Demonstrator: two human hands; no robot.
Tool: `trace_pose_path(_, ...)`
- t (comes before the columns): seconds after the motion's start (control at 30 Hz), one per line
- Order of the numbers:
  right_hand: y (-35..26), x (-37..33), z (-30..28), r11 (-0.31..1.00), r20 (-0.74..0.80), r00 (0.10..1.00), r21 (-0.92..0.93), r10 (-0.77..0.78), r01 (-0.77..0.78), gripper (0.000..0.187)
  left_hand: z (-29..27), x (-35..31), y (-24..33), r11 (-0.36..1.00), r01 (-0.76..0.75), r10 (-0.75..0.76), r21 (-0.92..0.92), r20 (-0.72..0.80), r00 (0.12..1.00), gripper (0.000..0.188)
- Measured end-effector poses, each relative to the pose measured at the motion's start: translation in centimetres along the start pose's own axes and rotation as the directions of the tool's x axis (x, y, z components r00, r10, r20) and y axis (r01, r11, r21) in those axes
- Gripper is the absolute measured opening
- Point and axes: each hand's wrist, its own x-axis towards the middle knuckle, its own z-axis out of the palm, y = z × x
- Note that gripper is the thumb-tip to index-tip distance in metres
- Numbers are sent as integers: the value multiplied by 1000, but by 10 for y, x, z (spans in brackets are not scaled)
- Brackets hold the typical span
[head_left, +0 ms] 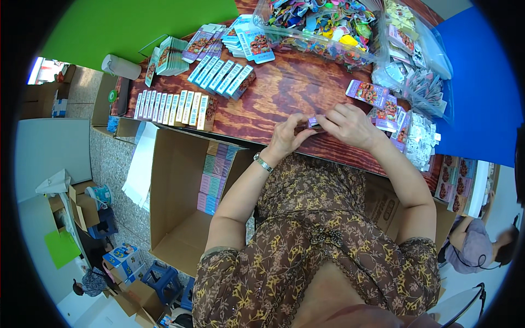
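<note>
Both my hands meet over the near edge of the wood-patterned table. My left hand pinches one end of a small purple carton, while the fingers of my right hand close on its other side and partly cover it. Just past my right hand lie flat purple cartons. A pile of small white packets sits beside my right forearm. Further left stand two rows of cartons on edge, a nearer row and a farther row. Behind them are flat light-blue cartons.
A clear bin of colourful small pieces stands at the back, with plastic bags of packets at its right. Below the table's left edge is an open cardboard box containing stacked cartons. Another person is at far right.
</note>
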Motion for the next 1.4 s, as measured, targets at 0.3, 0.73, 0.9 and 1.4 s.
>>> trace_pose_path(0.3, -16, -6, 3, 997, 5, 999, -73, -33, 33, 35, 11, -6, -6, 994, 70, -79, -85, -106, 991, 40)
trace_pose_path(0.73, -11, -42, 23, 758, -52, 884, 540, 464, -366, 33, 2, 3, 12, 986, -95, 105, 137, -65, 992, 36)
trace_pose_path(0.9, -17, -38, 27, 843, -112, 907, 427, 407, -326, 31, 3, 6, 13, 982, -98, 113, 159, -88, 990, 34)
trace_pose_path(1.4, -1, -24, 27, 794, 67, 843, 301, 534, -527, 37, 4, 3, 11, 844, 147, -135, 515, -60, 989, 82)
